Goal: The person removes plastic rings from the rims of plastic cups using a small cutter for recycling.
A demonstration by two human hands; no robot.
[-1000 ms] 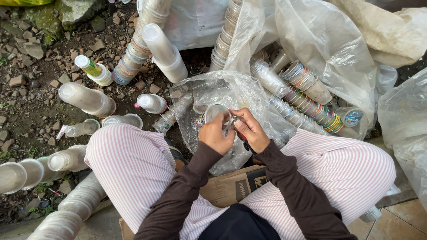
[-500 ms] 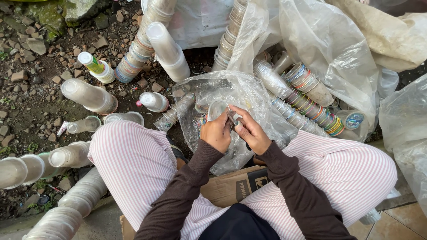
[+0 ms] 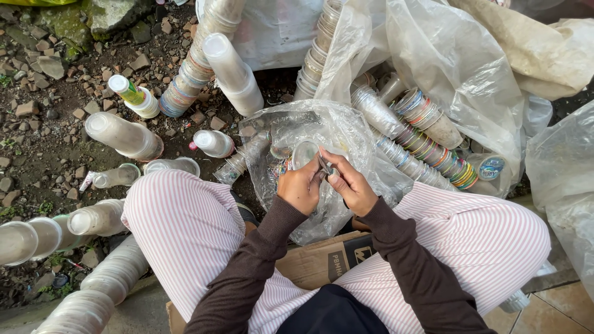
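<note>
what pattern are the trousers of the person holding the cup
White with thin pink stripes on the trousers, clearest in the head view, below the clear plastic cup.

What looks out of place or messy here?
Nothing damaged in hand: the left hand and right hand hold a clear plastic cup over an open clear bag. Around them, cup stacks lie toppled on bare dirt and rubble, some single cups loose on their sides.
</note>
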